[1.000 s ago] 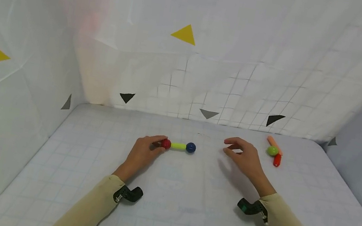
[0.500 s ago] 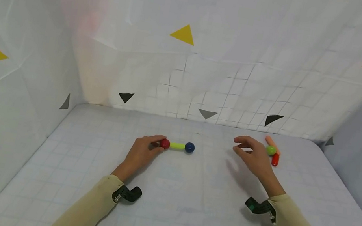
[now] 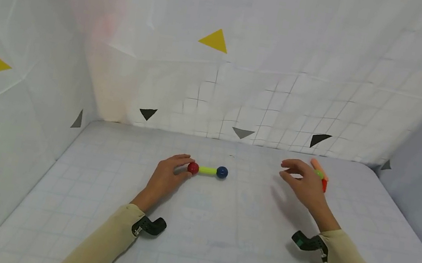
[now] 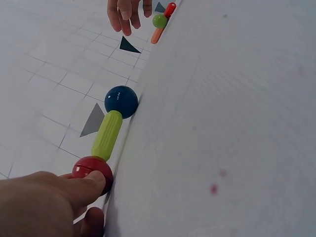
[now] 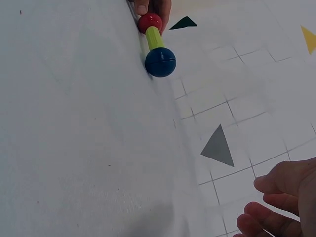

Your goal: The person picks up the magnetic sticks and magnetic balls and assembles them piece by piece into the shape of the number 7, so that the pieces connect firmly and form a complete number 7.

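A red ball (image 3: pixel 193 168), a yellow-green rod (image 3: pixel 207 170) and a dark blue ball (image 3: pixel 222 172) are joined end to end and lie on the white table. My left hand (image 3: pixel 166 177) holds the red ball at the left end, as the left wrist view (image 4: pixel 54 195) also shows. My right hand (image 3: pixel 304 186) hovers above the table with its fingers loosely bent and nothing between them. Behind it lie a light green ball (image 3: pixel 319 173), an orange rod (image 3: pixel 316 164) and a red rod (image 3: pixel 324 185), partly hidden by that hand in the head view.
White sheet walls with yellow and black triangles stand behind and at both sides. The table (image 3: pixel 215 253) bears a faint grid. Each wrist carries a dark camera mount, one on the left (image 3: pixel 151 225) and one on the right (image 3: pixel 307 242).
My right hand has moved to the right and now overlaps the green ball and red rod in the head view. My left hand stays at the red ball, its forefinger slightly raised.
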`<action>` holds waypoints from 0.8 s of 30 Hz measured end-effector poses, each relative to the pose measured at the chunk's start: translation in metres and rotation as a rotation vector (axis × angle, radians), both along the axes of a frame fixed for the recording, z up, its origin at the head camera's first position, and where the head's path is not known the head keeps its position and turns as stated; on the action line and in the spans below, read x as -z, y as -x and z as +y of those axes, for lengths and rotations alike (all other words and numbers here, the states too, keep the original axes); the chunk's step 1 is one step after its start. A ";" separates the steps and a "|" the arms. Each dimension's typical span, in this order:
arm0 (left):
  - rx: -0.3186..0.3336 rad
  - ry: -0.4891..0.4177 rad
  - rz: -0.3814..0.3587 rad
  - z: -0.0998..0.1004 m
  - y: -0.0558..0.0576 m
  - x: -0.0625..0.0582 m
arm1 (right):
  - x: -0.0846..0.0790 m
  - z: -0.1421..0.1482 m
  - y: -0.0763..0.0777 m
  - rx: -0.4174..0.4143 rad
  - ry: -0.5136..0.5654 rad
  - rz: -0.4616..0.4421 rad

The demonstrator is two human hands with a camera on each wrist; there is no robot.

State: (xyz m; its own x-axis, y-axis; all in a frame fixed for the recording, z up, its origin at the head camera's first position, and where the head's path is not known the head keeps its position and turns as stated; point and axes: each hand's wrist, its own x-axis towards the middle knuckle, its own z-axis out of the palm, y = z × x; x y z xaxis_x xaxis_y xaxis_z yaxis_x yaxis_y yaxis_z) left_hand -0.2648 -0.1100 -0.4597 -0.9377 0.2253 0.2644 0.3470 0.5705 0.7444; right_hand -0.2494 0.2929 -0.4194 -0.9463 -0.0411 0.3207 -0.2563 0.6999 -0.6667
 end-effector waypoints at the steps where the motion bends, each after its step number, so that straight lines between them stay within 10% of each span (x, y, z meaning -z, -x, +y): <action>1: 0.001 -0.001 0.002 0.000 0.000 0.000 | 0.000 0.001 -0.001 -0.001 0.004 0.010; 24: -0.003 0.018 0.010 0.000 -0.001 0.001 | -0.007 0.024 -0.005 0.079 -0.063 0.058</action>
State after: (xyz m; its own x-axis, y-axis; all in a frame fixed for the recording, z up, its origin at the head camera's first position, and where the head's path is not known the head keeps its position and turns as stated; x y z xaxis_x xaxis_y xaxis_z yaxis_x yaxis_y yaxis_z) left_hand -0.2638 -0.1103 -0.4609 -0.9356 0.2275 0.2699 0.3529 0.5850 0.7302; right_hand -0.2440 0.3165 -0.4120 -0.9275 0.0115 0.3738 -0.2349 0.7597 -0.6064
